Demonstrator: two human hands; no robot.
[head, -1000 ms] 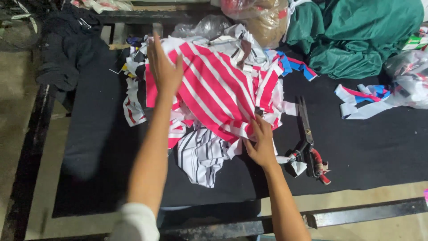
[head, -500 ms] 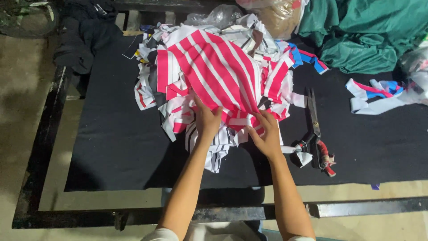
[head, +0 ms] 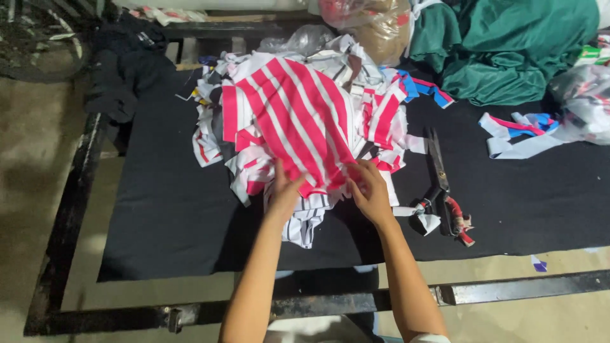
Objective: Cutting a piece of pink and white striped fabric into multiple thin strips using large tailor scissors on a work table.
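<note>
A piece of red-and-white striped cloth (head: 298, 114) lies on top of a heap of cut fabric pieces on a black table (head: 159, 216). My left hand (head: 284, 194) grips the near edge of the striped cloth. My right hand (head: 368, 190) holds the same edge a little to the right. Under both hands lies a white piece with thin dark stripes (head: 304, 222).
Large scissors (head: 441, 184) with wrapped handles lie just right of my right hand. A green cloth pile (head: 508, 44) and a plastic bag (head: 375, 25) sit at the back right. White, red and blue strips (head: 521, 133) lie at right. Dark cloth (head: 121, 70) hangs at the back left.
My left hand has come back from the far edge of the striped cloth to its near edge, beside my right hand. Both hands now grip that near edge.
</note>
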